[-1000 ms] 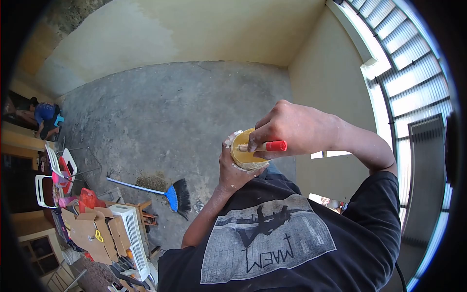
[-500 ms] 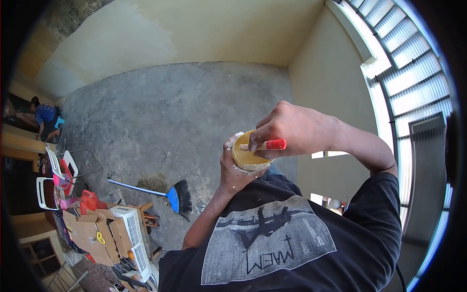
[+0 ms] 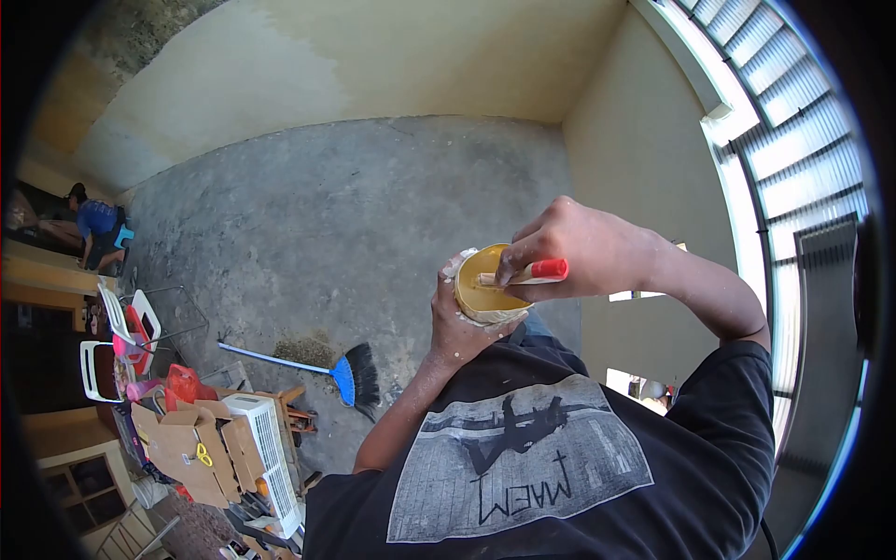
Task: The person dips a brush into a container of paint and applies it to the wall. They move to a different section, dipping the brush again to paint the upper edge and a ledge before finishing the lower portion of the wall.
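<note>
My left hand (image 3: 459, 327), speckled with pale paint, wraps around the side of a small yellow tub (image 3: 474, 295) in front of my chest. Pale smears coat the tub's outside, and its yellow interior faces up at me. Over its opening, my right hand (image 3: 581, 250) grips what looks like a paintbrush (image 3: 537, 273) with a wooden handle and a red end. The brush lies at a slant across the tub's mouth. Its bristles cannot be made out.
A blue broom (image 3: 343, 379) lies on the concrete floor beside a small dirt pile (image 3: 303, 349). Cardboard boxes (image 3: 187, 446), a white slatted panel (image 3: 264, 453) and white chairs (image 3: 140, 322) crowd the left. Another person (image 3: 97, 224) crouches at far left. Walls stand ahead and right.
The whole view has shifted slightly, so the room appears a little farther right. Both hands keep their hold on the tub and brush, with barely any change in position between them.
</note>
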Demonstrator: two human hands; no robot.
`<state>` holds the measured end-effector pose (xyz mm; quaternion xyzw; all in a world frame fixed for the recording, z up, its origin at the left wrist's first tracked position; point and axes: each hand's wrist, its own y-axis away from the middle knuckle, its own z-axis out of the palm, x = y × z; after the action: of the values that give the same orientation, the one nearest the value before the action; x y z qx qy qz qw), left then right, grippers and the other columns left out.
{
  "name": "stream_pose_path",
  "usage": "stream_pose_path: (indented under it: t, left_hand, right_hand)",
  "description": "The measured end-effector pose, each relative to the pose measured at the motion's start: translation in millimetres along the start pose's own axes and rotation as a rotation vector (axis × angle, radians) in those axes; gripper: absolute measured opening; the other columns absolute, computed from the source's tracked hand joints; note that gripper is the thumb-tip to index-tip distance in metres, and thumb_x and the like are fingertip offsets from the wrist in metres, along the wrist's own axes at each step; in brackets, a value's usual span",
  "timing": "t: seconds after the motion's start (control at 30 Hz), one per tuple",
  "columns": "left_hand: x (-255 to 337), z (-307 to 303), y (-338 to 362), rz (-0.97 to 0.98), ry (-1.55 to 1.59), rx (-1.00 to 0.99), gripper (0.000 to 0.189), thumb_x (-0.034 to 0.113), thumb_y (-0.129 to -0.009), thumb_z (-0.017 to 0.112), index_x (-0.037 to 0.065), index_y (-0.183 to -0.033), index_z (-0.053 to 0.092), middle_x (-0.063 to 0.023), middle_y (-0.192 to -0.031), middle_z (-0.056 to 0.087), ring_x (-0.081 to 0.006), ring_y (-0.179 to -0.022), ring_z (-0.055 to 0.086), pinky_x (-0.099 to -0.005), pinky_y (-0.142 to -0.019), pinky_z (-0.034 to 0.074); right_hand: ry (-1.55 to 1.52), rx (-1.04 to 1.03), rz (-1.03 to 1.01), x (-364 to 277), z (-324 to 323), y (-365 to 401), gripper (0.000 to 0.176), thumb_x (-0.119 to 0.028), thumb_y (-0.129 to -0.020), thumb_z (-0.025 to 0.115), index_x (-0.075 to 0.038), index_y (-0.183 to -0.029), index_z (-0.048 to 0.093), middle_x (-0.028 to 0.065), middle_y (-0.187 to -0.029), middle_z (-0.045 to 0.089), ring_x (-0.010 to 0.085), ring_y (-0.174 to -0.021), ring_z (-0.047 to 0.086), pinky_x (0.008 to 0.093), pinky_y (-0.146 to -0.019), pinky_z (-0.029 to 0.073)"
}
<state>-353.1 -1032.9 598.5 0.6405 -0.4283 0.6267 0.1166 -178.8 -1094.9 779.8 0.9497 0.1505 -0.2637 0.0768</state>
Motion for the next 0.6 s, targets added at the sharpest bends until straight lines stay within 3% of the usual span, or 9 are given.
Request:
stream_pose_path:
  t: [0.13, 0.23, 0.37, 0.47, 0.53, 0.6]
  left_hand:
    - [-4.6, 2.9, 1.7, -0.007, 0.003, 0.002, 0.097, 0.03, -0.059, 0.094, 0.003, -0.132, 0.036, -0.0158, -0.121, 0.057, -0.0299, -0.113, 0.061, -0.0415, -0.096, 0.049]
    - [-4.3, -2.2, 1.4, 0.002, -0.036, 0.015, 0.096, 0.029, -0.059, 0.093, 0.003, -0.131, 0.036, -0.0166, -0.121, 0.057, -0.0307, -0.113, 0.06, -0.0414, -0.096, 0.049]
    - [-10.4, -2.8, 1.6, 0.104, -0.115, 0.053, 0.097, 0.029, -0.058, 0.094, 0.002, -0.132, 0.037, -0.0177, -0.123, 0.055, -0.031, -0.113, 0.059, -0.0414, -0.096, 0.049]
    - [-15.1, 2.5, 6.3, 0.037, 0.126, 0.031, 0.099, 0.03, -0.057, 0.094, 0.002, -0.132, 0.036, -0.0166, -0.123, 0.054, -0.03, -0.112, 0.059, -0.0419, -0.095, 0.049]
    - [-15.0, -2.8, 7.1, -0.127, 0.197, 0.071, 0.099, 0.029, -0.057, 0.094, 0.002, -0.132, 0.036, -0.0149, -0.122, 0.053, -0.0282, -0.112, 0.058, -0.0423, -0.096, 0.048]
    - [-21.0, -8.4, 5.1, -0.069, 0.111, 0.07, 0.098, 0.028, -0.057, 0.094, 0.002, -0.132, 0.036, -0.015, -0.123, 0.052, -0.028, -0.112, 0.057, -0.042, -0.097, 0.047]
  right_hand:
    - [-0.02, 0.077, -0.081, -0.6, -1.1, -0.1, 0.015, -0.011, -0.078, 0.074, -0.004, -0.091, 0.072, 0.0091, -0.087, 0.073, 0.0257, -0.077, 0.071, 0.0327, -0.071, 0.057]
    - [-0.177, 0.121, 0.015, -4.5, -8.6, 1.5, 0.014, -0.009, -0.077, 0.075, -0.003, -0.09, 0.073, 0.0103, -0.086, 0.073, 0.0249, -0.077, 0.071, 0.0322, -0.069, 0.057]
    - [-0.496, 0.259, 0.134, 3.6, 5.8, 4.6, 0.014, -0.009, -0.078, 0.078, -0.002, -0.089, 0.073, 0.0094, -0.085, 0.073, 0.0159, -0.077, 0.07, 0.0287, -0.067, 0.056]
    - [-0.746, 0.421, 0.222, 8.2, 14.6, 12.1, 0.016, -0.015, -0.081, 0.079, -0.002, -0.087, 0.072, 0.0061, -0.084, 0.072, 0.0108, -0.077, 0.067, 0.0264, -0.066, 0.054]
    - [-0.776, 0.515, 0.263, 16.5, 22.8, 16.3, 0.017, -0.016, -0.081, 0.08, -0.002, -0.087, 0.071, 0.0056, -0.084, 0.071, 0.0114, -0.077, 0.067, 0.0265, -0.066, 0.054]
    - [-0.919, 0.593, 0.331, 12.3, 25.4, 20.8, 0.018, -0.016, -0.082, 0.079, -0.003, -0.088, 0.07, 0.0044, -0.083, 0.069, 0.012, -0.076, 0.067, 0.0262, -0.066, 0.054]
